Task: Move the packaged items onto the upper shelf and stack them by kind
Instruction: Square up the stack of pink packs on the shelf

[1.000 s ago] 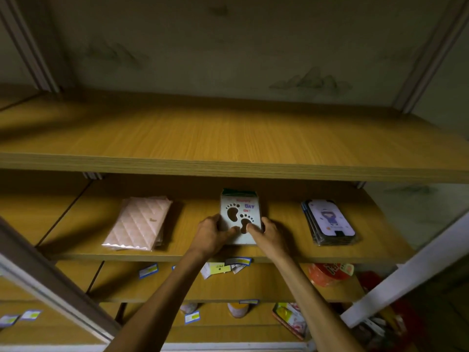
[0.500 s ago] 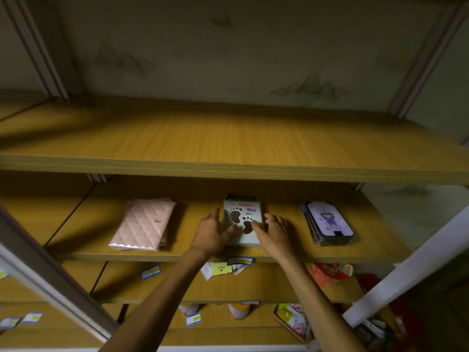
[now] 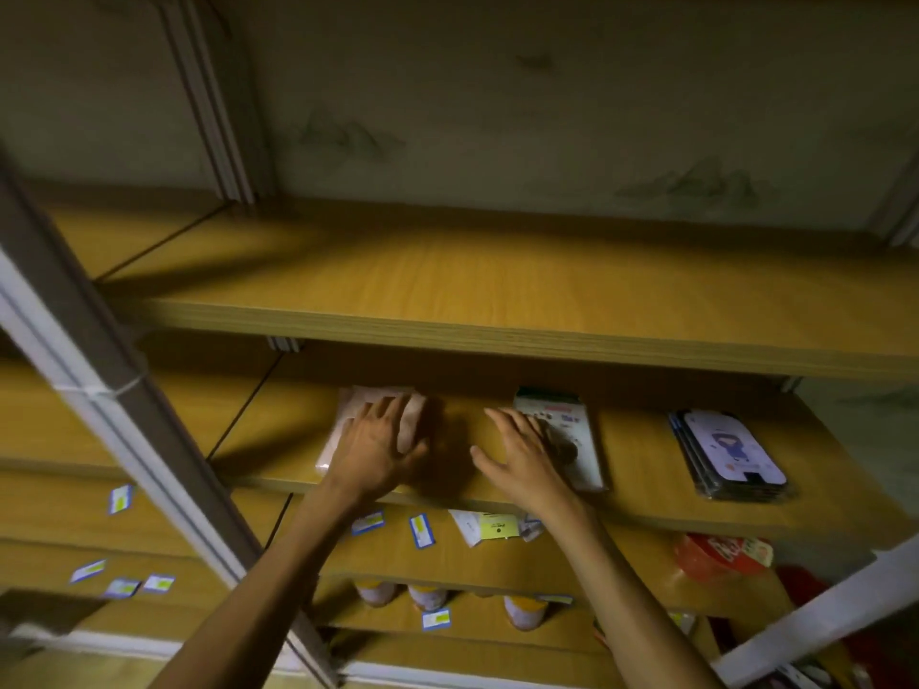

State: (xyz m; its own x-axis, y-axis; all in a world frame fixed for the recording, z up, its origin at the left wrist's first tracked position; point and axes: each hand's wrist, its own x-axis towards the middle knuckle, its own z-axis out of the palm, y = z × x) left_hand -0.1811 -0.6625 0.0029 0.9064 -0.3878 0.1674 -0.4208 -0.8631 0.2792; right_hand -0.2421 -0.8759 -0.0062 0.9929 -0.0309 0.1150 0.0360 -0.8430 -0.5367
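Now my left hand (image 3: 378, 447) has left the footprint pack (image 3: 572, 440) and lies flat, fingers spread, on the pink quilted pack (image 3: 348, 430) at mid-frame; my right hand (image 3: 522, 452) hovers open, holding nothing.

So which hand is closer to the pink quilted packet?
Left. The left hand rests right on the pink quilted packet; the right hand is off to its right, touching the footprint package.
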